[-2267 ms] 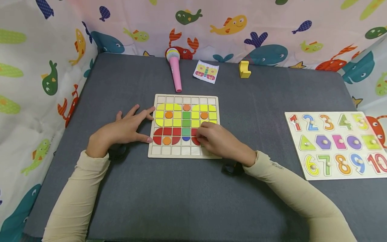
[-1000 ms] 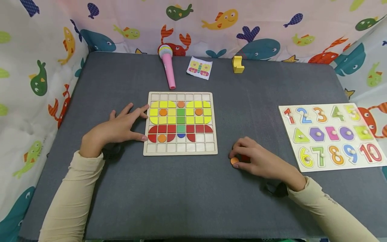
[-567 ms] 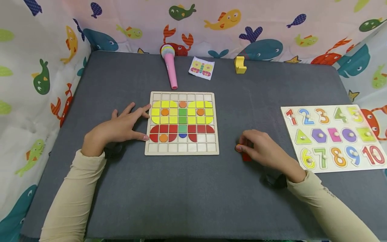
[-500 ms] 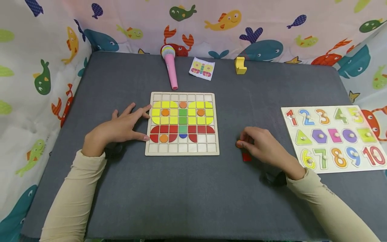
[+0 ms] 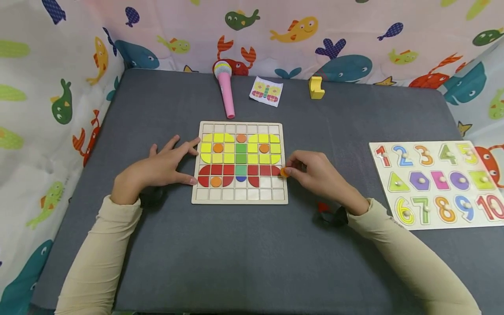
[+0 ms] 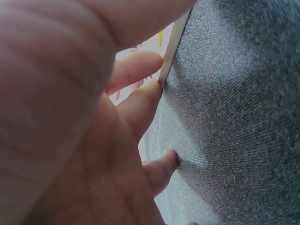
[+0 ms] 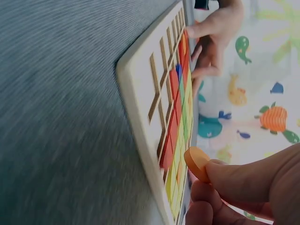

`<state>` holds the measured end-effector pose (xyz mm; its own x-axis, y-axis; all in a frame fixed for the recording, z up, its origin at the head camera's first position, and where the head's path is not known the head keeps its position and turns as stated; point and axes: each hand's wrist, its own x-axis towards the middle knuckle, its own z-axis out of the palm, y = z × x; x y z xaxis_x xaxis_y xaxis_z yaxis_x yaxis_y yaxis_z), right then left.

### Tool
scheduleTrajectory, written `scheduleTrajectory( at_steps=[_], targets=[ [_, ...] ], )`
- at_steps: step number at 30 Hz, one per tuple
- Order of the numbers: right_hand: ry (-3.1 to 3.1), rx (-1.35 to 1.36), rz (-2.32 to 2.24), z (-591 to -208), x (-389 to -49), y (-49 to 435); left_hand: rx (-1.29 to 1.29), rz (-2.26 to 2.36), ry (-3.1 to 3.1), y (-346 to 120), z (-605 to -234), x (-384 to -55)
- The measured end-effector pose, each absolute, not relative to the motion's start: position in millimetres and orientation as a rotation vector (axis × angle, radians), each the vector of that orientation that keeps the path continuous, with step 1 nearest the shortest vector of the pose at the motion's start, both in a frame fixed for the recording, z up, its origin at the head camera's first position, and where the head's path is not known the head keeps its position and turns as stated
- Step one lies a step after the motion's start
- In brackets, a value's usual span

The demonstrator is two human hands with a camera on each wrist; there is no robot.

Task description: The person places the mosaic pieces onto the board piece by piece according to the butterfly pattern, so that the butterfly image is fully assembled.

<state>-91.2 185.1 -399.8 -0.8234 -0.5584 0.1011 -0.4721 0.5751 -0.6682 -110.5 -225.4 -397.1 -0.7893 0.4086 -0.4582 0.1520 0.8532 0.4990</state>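
Observation:
A wooden grid board [image 5: 240, 197] lies mid-table, filled with yellow, red, green, orange and blue pieces in a butterfly pattern. My left hand [image 5: 153, 173] rests at the board's left edge, fingers spread and fingertips touching the rim, as the left wrist view also shows. Between thumb and fingers my right hand [image 5: 320, 177] pinches an orange round piece [image 7: 197, 163], held over the board's right edge beside the red row. A small red piece [image 5: 323, 207] lies on the table under the right wrist, partly hidden.
Behind the board are a pink toy microphone [image 5: 226, 94], a paper card [image 5: 266, 91] with a butterfly pattern, and a yellow block [image 5: 316, 88]. A number-and-shape puzzle [image 5: 437, 199] lies at the right. Fish-printed curtains border the table [image 5: 236, 262].
My right hand has picked the orange round piece up from the table and carried it left to the board's right edge. The left hand stays at the board's left edge.

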Motion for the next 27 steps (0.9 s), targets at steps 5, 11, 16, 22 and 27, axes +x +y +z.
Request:
scheduleTrajectory(
  at_steps=[5,11,16,22,27],
  targets=[
    [2.633,-0.904,-1.112,-403.0,-91.6,168.2,0.408,0.599,2.455,-224.8,-396.7,-110.4],
    [2.613,-0.943,-1.088,-404.1,-91.3,155.4,0.392,0.592,2.45,-225.1,-398.0,-111.0],
    [2.61,-1.011,-1.018,-405.4,-91.3,147.9,0.394,0.59,2.447,-225.0,-396.5,-110.3],
    [2.606,-1.064,-0.974,-408.9,-90.0,143.7,0.405,0.594,2.448,-225.2,-396.8,-110.3],
    [2.598,-1.12,-0.946,-409.8,-88.8,141.3,0.397,0.592,2.449,-224.8,-395.1,-110.1]
  ],
)
